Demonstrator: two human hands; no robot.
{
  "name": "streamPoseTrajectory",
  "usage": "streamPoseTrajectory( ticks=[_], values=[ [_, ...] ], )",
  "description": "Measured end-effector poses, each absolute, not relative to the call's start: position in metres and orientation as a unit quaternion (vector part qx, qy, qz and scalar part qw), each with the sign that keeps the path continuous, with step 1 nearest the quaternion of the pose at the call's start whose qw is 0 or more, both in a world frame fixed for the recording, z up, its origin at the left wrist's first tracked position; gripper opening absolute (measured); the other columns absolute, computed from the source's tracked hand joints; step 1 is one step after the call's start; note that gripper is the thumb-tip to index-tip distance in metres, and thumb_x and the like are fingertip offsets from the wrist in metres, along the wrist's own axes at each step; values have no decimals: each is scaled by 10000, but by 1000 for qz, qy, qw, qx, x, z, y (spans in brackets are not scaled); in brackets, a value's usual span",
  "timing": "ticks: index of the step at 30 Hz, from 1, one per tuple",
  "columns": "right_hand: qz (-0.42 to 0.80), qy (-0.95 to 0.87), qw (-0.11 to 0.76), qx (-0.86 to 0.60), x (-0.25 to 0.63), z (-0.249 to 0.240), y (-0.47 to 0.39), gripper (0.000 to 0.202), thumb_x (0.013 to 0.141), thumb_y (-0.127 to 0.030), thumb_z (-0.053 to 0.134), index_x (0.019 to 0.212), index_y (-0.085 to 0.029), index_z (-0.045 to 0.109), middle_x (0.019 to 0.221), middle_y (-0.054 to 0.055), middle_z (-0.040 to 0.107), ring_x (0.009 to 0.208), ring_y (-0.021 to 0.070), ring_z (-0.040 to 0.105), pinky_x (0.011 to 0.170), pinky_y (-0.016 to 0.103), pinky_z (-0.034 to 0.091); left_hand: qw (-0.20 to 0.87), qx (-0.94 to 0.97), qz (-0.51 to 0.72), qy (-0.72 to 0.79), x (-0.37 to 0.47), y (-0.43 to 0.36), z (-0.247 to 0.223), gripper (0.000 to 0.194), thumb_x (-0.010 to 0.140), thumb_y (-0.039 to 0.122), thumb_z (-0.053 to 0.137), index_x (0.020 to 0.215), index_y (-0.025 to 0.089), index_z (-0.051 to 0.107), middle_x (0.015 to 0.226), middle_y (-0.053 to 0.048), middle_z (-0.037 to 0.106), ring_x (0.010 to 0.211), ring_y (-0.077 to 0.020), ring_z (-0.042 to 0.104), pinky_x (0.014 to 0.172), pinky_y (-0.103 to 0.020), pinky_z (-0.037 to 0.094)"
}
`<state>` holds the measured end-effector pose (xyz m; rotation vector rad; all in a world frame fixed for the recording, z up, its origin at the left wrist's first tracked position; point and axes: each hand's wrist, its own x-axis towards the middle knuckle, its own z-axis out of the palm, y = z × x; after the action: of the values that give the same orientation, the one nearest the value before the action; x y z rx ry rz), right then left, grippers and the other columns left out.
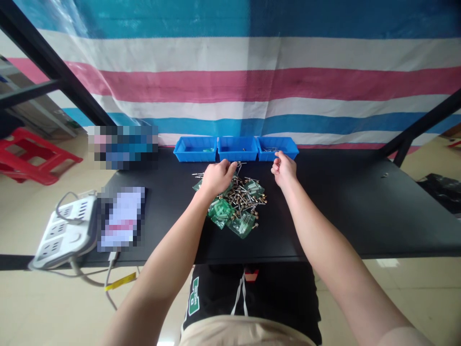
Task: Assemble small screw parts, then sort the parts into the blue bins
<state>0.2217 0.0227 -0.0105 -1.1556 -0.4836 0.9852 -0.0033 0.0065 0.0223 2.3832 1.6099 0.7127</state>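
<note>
A pile of small metal shafted parts [238, 196] lies mid-table, with green plastic packets [220, 212] among and in front of them. My left hand [219, 177] is over the pile's back left, fingers closed together near thin metal pieces; what they hold is too small to name. My right hand [284, 168] is raised at the front of the right blue bin [295, 152], fingers curled in a pinch on something I cannot make out. Thin metal pieces lie in that bin. The middle bin [237, 156] and the left bin [196, 157] hold a few small items.
A white power strip [66, 230] with cables and a blurred flat object [122, 218] lie on the left. Small bits [384, 175] sit far right on the black table [338, 202]. A striped sheet [223, 86] hangs behind the bins.
</note>
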Motion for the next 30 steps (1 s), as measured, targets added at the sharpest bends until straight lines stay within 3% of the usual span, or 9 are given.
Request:
streamPoseTrajectory(
  ticks=[5,9,13,17,22,30],
  values=[
    [403,-293,676,-542,222,-19,25,249,757,-425,657,718,-207,543,484,-85,465,342,47,324,339,189,194,92,812,234,527,-4,7,21,297,945,408,458,819,189,614,783,-69,694,738,-216,638,656,-295,412],
    [256,-467,618,-579,214,-25,18,202,769,-387,628,718,-193,606,569,-29,565,508,107,507,510,237,400,82,823,236,510,-5,9,18,229,919,352,494,831,182,619,856,-79,690,838,-227,632,715,-310,445],
    [130,-655,483,-566,199,-26,7,220,800,-369,618,902,-186,688,794,40,656,763,190,613,752,325,482,76,826,234,507,-5,10,15,202,904,336,512,845,176,621,875,-81,679,841,-220,624,732,-316,454],
    [76,-757,366,-537,186,-27,-1,408,796,-420,662,1129,-184,675,1068,110,644,1007,271,576,934,409,452,76,828,229,507,-5,9,15,197,898,333,518,858,173,628,874,-85,672,836,-227,621,738,-326,459],
    [70,-790,269,-547,181,-28,-3,408,818,-437,660,1121,-167,699,1025,118,631,983,285,556,919,427,454,80,827,220,511,-4,9,16,199,893,330,522,866,173,642,870,-89,669,844,-235,621,749,-328,465],
    [110,-801,291,-511,181,-28,-2,128,858,-266,632,879,-204,743,886,64,668,885,210,613,834,336,468,83,831,207,509,-4,8,16,213,899,323,505,864,172,651,875,-85,668,825,-223,619,722,-309,465]
  ],
)
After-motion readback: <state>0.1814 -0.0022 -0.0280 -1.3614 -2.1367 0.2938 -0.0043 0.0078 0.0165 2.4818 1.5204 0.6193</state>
